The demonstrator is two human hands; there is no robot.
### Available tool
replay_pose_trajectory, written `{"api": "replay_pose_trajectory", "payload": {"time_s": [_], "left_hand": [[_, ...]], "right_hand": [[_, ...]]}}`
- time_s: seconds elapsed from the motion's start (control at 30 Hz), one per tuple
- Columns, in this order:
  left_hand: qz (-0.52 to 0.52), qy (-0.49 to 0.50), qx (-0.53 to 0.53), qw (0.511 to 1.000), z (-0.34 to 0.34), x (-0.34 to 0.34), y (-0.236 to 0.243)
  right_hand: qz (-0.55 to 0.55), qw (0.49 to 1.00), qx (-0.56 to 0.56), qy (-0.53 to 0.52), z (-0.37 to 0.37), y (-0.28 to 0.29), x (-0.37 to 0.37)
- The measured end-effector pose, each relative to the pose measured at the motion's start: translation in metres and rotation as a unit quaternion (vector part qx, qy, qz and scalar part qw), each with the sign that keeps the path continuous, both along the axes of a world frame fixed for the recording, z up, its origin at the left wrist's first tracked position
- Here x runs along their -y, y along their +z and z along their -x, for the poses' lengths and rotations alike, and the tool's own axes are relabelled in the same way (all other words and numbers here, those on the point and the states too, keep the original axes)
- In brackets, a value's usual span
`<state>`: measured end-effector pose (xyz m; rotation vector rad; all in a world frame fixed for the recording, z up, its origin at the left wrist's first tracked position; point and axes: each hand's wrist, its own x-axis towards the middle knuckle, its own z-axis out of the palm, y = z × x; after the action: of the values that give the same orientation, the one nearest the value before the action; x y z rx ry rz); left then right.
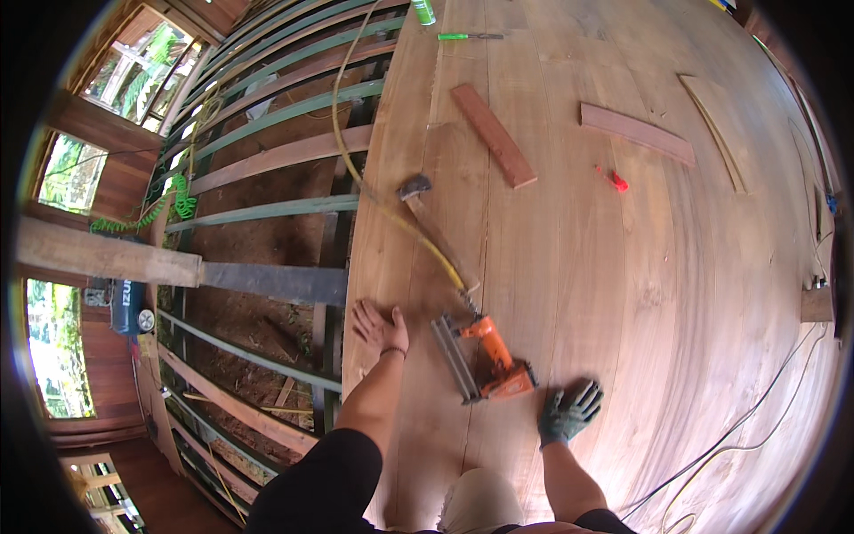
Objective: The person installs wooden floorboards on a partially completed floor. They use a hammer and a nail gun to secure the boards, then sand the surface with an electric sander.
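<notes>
My bare left hand [381, 327] rests on the wooden floorboards [587, 294], fingers spread near their left edge. Fingers stretched, my right hand [569, 412] lies on the boards in a dark green work glove. Neither hand holds anything. Between them lies an orange nail gun [498, 360] on its side, its long grey magazine toward my left hand. A yellow air hose [405, 224] runs from its handle to the far left. Beyond the nail gun lies a hammer [416, 190] with a dark head and wooden handle, partly under the hose.
Open floor joists [267, 214] with bare soil below stretch along the left, crossed by a beam [107, 254]. Reddish wood offcuts [495, 135] lie ahead, with a green-handled tool [454, 36] and a small red object [619, 182]. Cables [729, 436] trail at right; a blue compressor [126, 307] stands far left.
</notes>
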<state>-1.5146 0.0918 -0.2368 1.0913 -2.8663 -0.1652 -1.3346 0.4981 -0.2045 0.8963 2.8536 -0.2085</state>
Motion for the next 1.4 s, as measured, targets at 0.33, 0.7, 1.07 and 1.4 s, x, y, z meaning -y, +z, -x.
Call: {"api": "replay_pose_trajectory", "payload": {"time_s": [0.33, 0.7, 1.07, 1.4], "left_hand": [[-0.008, -0.033, -0.008, 0.999, 0.053, 0.018, 0.019], [-0.048, -0.030, 0.034, 0.998, 0.062, 0.048, 0.014], [-0.169, -0.062, 0.036, 0.983, 0.160, 0.041, 0.063], [-0.076, -0.112, -0.119, 0.984, 0.593, 0.032, 0.016]], "right_hand": [[0.026, 0.995, 0.081, 0.051, 0.062, 0.015, -0.004], [0.000, 0.977, -0.018, -0.211, 0.459, -0.017, 0.066], [-0.101, 0.962, -0.028, -0.252, 0.514, -0.045, 0.071], [-0.123, 0.958, 0.052, -0.253, 0.527, -0.053, 0.055]]}}
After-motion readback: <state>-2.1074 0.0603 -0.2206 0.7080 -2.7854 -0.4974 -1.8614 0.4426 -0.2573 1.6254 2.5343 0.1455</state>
